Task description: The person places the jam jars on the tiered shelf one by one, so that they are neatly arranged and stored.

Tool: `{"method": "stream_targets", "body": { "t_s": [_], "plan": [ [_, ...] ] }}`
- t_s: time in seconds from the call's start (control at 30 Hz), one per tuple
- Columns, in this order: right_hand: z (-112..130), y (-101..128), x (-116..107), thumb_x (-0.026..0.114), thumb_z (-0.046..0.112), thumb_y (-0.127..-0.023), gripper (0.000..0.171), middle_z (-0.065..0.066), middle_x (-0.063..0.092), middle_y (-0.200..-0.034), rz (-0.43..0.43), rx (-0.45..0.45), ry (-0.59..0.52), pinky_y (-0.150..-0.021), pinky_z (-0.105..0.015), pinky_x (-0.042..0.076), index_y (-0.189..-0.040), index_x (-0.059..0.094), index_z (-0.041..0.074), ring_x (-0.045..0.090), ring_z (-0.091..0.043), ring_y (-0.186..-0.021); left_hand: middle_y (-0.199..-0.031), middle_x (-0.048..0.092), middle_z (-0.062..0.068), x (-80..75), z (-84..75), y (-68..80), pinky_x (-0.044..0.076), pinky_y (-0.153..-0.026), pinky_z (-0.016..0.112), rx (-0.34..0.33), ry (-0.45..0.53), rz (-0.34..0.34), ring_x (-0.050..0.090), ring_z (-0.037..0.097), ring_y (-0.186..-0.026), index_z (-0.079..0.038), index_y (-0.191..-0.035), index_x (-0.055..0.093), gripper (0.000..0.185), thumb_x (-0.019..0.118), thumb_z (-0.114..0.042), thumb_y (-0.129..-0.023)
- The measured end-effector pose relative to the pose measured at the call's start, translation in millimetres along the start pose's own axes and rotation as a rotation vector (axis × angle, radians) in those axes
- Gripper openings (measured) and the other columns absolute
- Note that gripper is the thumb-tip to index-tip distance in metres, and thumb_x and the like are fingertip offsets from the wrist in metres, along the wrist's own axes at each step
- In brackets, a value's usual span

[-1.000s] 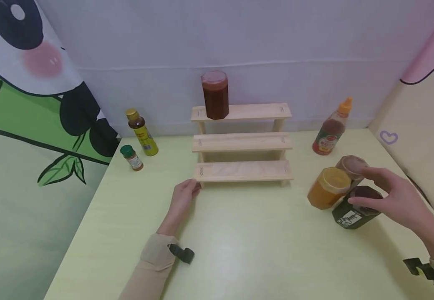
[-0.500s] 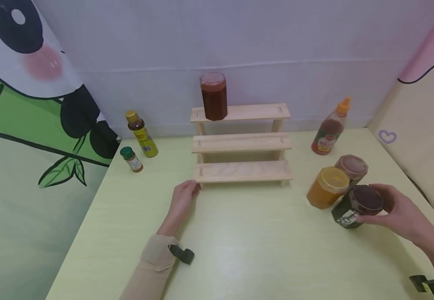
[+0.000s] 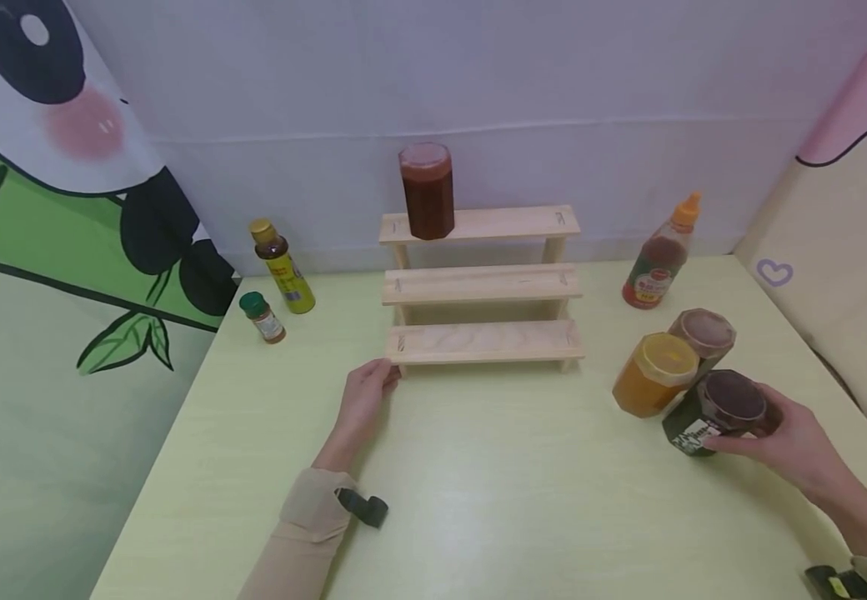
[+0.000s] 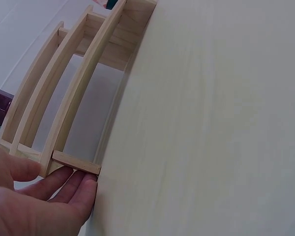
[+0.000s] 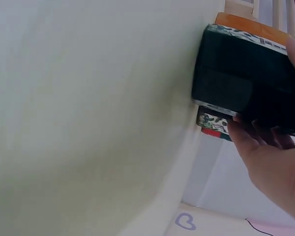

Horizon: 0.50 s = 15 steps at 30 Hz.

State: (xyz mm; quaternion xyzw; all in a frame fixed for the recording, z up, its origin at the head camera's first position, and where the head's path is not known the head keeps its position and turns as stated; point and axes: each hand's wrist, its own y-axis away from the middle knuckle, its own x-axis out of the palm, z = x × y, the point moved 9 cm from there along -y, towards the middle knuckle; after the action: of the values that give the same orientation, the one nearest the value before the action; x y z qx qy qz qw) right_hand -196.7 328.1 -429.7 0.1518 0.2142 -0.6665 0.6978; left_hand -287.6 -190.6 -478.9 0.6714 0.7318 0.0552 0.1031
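My left hand [image 3: 364,392] grips the front left corner of a three-step wooden rack [image 3: 486,343]. In the left wrist view its thumb lies on the step's end, fingers against the side by the leg. At the right, my right hand [image 3: 797,437] holds a dark jar [image 3: 692,417] with a black-and-white label, thumb in front and fingers round the far side. The right wrist view shows that jar [image 5: 236,73] large and dark between thumb and fingers. Close behind it stand a jar of orange-yellow contents [image 3: 647,387] and a jar with a pinkish lid [image 3: 704,332].
A dark red-brown jar [image 3: 429,200] stands on the rack's top step, left of middle. An orange-capped sauce bottle [image 3: 654,262] is at the back right. To the left are a yellow-labelled bottle [image 3: 288,279] and a small green-capped jar [image 3: 263,317]. A cloth backdrop [image 3: 516,75] hangs behind the table.
My right hand has come down from over the dark jar's lid to its right side and closed round it. The left hand stays at the rack's corner.
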Motion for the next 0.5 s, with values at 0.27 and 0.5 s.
{"method": "stream_targets", "body": {
  "t_s": [0.27,0.5],
  "plan": [
    [-8.3,3.6,-0.5,0.076,-0.002,-0.074,0.062,0.023,0.062,-0.103,-0.04,0.039,-0.02,-0.072,-0.007,0.05,-0.128,0.052,0.02,0.057,0.011,-0.092,-0.123,0.057,0.023,1.2,0.8,0.3,0.047,-0.101,0.034,-0.001,0.005,0.015,0.054,0.029,-0.116,0.007,-0.123,0.053,0.036,0.039,-0.018,-0.101],
    [-7.3,3.7,-5.0,0.078,0.003,-0.073,0.062,0.022,0.064,-0.097,-0.085,0.088,0.022,-0.065,-0.01,0.05,-0.128,0.053,0.016,0.055,0.006,-0.081,-0.123,0.057,0.022,0.2,0.3,-0.7,0.047,-0.101,0.033,-0.015,0.008,0.008,0.054,0.028,-0.117,0.007,-0.123,0.053,0.036,0.039,-0.018,-0.101]
  ]
}}
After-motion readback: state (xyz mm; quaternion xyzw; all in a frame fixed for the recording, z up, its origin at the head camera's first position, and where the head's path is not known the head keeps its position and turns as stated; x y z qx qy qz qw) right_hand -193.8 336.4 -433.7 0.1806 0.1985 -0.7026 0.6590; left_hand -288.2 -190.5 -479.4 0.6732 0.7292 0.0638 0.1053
